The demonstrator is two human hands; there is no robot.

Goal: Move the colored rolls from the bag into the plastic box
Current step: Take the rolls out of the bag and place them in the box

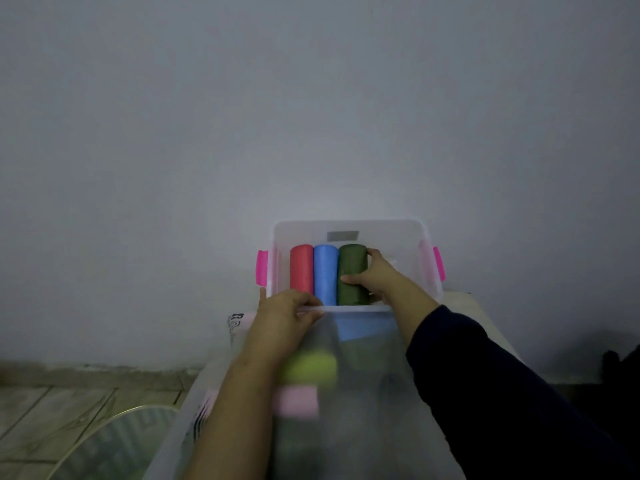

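The plastic box [349, 227] stands against the wall, with pink latches [262, 267] on both ends. Inside it, three rolls lie side by side, touching: red roll [301, 270], blue roll [325, 273], green roll [352, 273]. The right hand [375, 273] grips the green roll, thumb across its top. The left hand [287, 311] pinches the near rim of the box together with the translucent bag [363, 393], fingers curled. Blurred yellow-green and pink rolls show through the bag.

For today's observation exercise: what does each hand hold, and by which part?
The right hand grips the dark green roll by its right side. The left hand holds the plastic box by its near rim.
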